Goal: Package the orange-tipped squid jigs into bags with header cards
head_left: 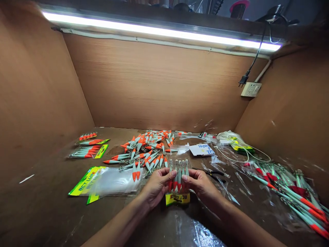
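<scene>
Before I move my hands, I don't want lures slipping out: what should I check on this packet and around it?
1. Grip: ok, left hand and right hand pinch the packet from both sides.
2. Order: ok, the packed lures sit side by side.
3. Packet mouth closed: cannot tell.
4. Supply: ok, empty bags lie left of the left hand.
5. Clearance: cannot tell, loose lures are heaped just behind the packet.
</scene>
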Demonstrator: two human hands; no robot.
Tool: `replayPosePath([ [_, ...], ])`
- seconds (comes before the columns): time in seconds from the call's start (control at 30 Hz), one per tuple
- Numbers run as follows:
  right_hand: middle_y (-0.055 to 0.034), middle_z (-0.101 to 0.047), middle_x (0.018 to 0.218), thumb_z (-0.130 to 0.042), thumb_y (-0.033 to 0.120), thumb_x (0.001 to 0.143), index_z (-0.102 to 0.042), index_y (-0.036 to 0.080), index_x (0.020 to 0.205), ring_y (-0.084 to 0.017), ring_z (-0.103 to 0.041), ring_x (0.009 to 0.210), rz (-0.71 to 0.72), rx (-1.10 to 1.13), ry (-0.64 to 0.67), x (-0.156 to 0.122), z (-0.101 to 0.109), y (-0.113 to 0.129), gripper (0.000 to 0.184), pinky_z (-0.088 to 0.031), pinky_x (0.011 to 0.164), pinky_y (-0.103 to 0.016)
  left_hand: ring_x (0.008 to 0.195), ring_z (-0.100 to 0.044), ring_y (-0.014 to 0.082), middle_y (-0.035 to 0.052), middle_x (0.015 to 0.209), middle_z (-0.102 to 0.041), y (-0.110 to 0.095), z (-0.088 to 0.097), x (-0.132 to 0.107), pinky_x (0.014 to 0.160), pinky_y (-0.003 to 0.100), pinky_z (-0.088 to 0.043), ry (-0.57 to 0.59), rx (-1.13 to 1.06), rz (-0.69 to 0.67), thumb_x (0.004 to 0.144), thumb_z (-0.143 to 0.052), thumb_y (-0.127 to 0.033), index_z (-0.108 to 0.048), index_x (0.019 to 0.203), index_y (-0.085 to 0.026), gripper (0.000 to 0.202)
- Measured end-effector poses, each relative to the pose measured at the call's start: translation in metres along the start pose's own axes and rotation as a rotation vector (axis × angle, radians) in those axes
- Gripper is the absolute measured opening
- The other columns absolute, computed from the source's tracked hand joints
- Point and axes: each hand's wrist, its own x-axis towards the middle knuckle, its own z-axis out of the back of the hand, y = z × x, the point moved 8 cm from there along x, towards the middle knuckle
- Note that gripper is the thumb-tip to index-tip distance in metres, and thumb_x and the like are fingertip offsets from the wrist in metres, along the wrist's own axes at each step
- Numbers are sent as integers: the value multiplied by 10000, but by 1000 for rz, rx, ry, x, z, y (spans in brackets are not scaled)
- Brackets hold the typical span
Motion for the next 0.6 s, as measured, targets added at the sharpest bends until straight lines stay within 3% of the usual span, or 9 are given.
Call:
replayPosePath([
  [0.2,-103,-755,920,-846,419,721,-741,130,1031,-215,-707,751,-26,44,-30,-3,1,-2,437,-551,761,-352,931,-726,241,163,1124,-724,-13,-13,-6,814,338,-587,122,59,-20,809,-810,-237,-683,1137,-109,374],
  [0.37,-95,-746,906,-831,449,736,-738,141,1004,-222,-688,773,-24,-73,-44,-3,8,-4,419,-537,758,-355,978,-725,272,182,1133,-728,-9,-12,-4,852,343,-571,141,38,-62,763,-837,-181,-678,1167,-93,443],
  [0.5,-85,-720,1034,-807,497,759,-716,181,1114,-212,-650,869,91,-241,-205,2,34,18,484,-514,805,-339,984,-721,275,180,1141,-727,-4,-8,-2,828,334,-568,123,47,-46,737,-855,-192,-683,1171,-106,474],
  [0.6,-60,-699,1053,-762,497,811,-685,210,1213,-162,-611,827,156,-211,-222,5,42,35,500,-492,810,-308,1013,-706,273,178,1163,-717,0,-14,-4,840,331,-554,181,88,-9,724,-866,-209,-668,1217,-118,539],
])
